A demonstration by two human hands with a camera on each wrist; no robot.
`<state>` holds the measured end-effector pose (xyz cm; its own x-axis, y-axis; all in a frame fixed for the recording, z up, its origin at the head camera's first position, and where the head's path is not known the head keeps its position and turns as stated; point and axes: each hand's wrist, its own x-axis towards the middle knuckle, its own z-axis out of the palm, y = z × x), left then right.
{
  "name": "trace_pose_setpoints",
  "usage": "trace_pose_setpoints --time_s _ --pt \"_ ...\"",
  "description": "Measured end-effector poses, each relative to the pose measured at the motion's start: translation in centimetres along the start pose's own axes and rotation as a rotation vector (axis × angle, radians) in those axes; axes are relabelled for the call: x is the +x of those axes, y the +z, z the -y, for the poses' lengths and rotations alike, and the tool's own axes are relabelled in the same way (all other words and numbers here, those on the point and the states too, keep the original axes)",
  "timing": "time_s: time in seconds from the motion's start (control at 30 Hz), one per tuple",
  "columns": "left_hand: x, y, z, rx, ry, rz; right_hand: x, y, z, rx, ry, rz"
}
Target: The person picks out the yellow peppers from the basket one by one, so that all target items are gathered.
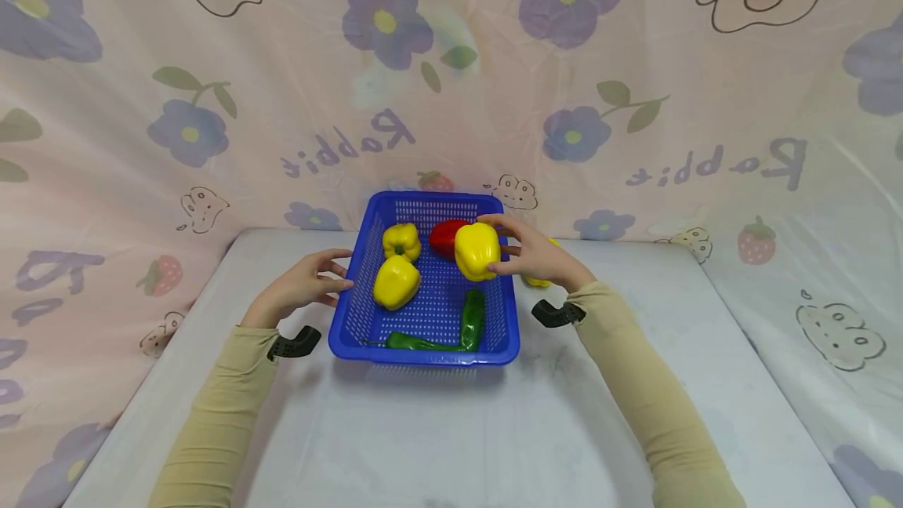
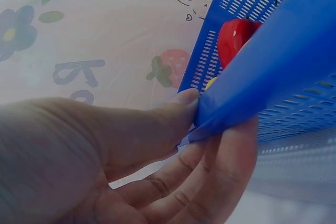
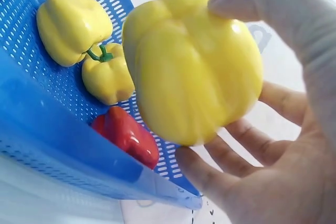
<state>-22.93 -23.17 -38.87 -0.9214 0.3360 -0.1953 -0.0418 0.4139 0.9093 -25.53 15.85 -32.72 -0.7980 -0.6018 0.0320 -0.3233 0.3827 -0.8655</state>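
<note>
Centrally in the head view, right hand (image 1: 538,253) grips a yellow pepper (image 1: 476,252) between thumb and fingers, over the right side of a blue basket (image 1: 423,357). Left of centre, left hand (image 1: 299,288) pinches the basket's rim, thumb against fingers. Inside: two other peppers (image 1: 397,283), also yellow, at left; red pepper (image 1: 444,239) upper middle; green peppers (image 1: 473,320) along the bottom and lower right.

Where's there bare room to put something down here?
The table is bare before the blue basket, between left sleeve and right sleeve, and right of the right sleeve. Inside, bare floor separates two yellow peppers from the green peppers. The far right corner is crowded: red pepper, held yellow pepper, right hand.
</note>
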Motion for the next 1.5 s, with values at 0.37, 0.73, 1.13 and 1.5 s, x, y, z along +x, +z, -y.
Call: trace_pose_setpoints --time_s 0.37,0.73,1.13,1.5 --pt "0.1 0.0 0.1 -0.009 0.002 0.004 -0.8 -2.6 -4.0 0.042 -0.060 -0.097" --pt "-0.1 -0.2 0.1 0.000 0.005 0.005 -3.8 -5.1 -5.6 0.054 -0.041 -0.176" --pt "-0.1 -0.1 0.0 0.009 0.006 -0.001 -6.6 -6.3 -6.9 0.015 0.048 -0.220" --pt "-0.1 0.0 0.0 0.000 0.015 0.007 -8.4 -8.5 -10.3 -0.016 0.099 -0.250"
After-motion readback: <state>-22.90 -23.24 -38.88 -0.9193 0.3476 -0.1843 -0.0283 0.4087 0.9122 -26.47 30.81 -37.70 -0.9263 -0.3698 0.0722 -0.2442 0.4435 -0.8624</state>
